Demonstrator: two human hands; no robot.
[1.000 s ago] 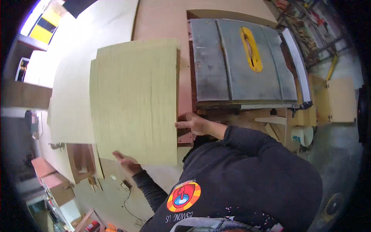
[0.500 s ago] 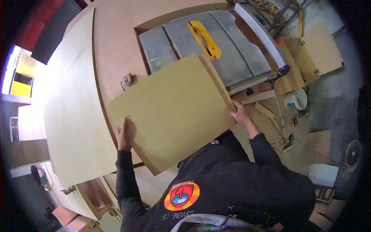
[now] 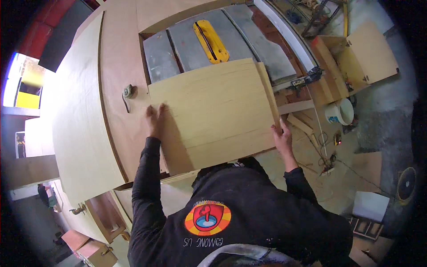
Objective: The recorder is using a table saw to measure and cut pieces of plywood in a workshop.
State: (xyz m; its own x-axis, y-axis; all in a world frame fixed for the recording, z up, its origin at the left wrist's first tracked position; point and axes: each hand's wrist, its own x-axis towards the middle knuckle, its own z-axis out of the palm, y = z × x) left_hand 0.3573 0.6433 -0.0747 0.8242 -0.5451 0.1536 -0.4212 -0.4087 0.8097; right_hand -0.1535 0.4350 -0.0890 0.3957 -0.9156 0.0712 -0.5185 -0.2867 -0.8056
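A pale plywood panel (image 3: 218, 115) lies nearly level across the near part of the grey table saw top (image 3: 162, 55) and the wooden bench around it. Along its right side the edge of a second panel (image 3: 267, 86) shows underneath. My left hand (image 3: 155, 120) grips the panel's left edge, thumb on the top face. At the right edge my right hand (image 3: 283, 139) is closed on the panels, its lower fingers hidden. Just beyond the panel, a yellow throat plate (image 3: 211, 42) with a dark slot is set in the saw top.
A tape measure (image 3: 128, 92) lies on the bench, left of the panel. Farther left, a large pale sheet (image 3: 80, 115) covers the bench. The saw's fence rail (image 3: 289, 33) runs along the right. A white bucket (image 3: 340, 112), wood offcuts (image 3: 300, 123) and cables are on the floor.
The panels have turned to lie squarer to the saw and come down flatter, shifting slightly right. My left hand has moved farther up the left edge; my right hand stays at the right edge.
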